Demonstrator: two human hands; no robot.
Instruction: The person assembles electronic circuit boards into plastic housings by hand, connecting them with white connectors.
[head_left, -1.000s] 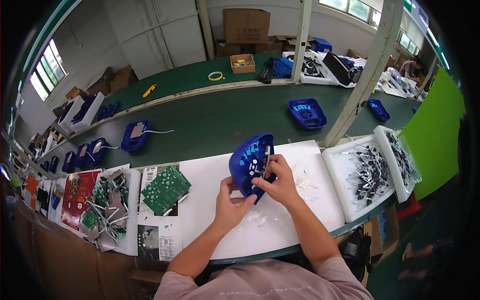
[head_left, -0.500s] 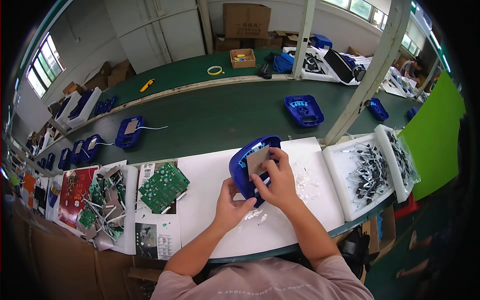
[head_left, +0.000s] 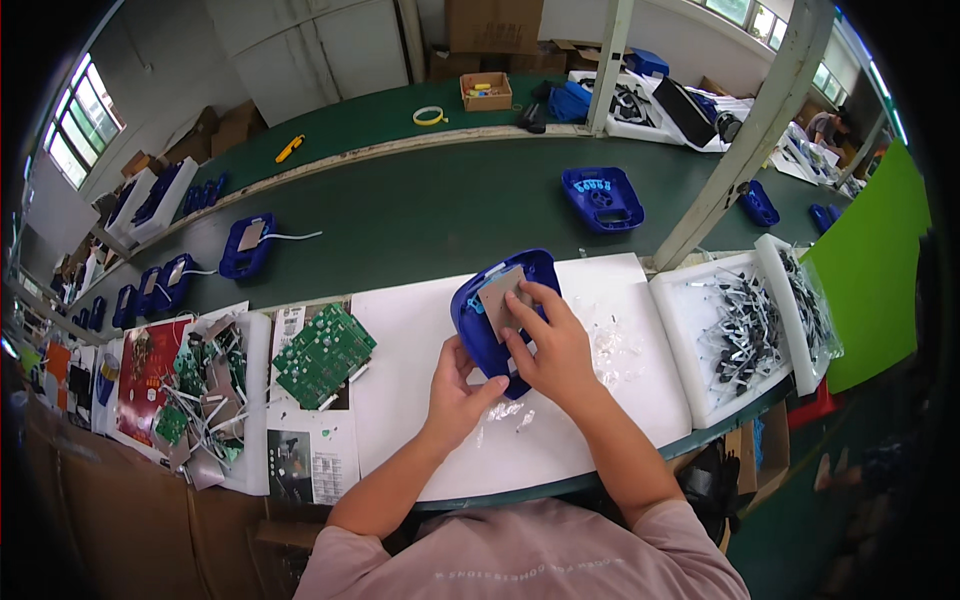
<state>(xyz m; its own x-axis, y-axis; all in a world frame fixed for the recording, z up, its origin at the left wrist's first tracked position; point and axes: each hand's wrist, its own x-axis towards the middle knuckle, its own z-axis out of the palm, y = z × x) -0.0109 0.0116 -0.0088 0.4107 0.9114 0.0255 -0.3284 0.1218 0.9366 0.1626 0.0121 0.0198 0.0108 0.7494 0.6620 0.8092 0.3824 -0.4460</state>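
A blue plastic housing (head_left: pixel 478 345) is tilted up over the white work surface (head_left: pixel 410 350) in front of me. My left hand (head_left: pixel 462 398) grips its lower left edge, thumb near the bottom end and fingers behind the rim. Inside the housing lies a flat grey-brown plate (head_left: pixel 497 299), with a light-blue part partly showing beside it. My right hand (head_left: pixel 550 350) has its thumb and fingers bent onto the plate's right side, holding it within the housing. What lies under the plate is hidden.
Green circuit boards (head_left: pixel 325 355) lie at left, beside a foam tray (head_left: pixel 258 400) of boards and wires. At right, a white foam tray (head_left: pixel 675 345) carries black-and-white cable parts. Small clear plastic pieces (head_left: pixel 615 350) are scattered nearby. Another blue housing (head_left: pixel 603 200) rests on the green belt (head_left: pixel 420 210).
The housing has shifted slightly left and up and tipped flatter toward me. The plate lies lower in it, and my right fingers have spread a little over the plate.
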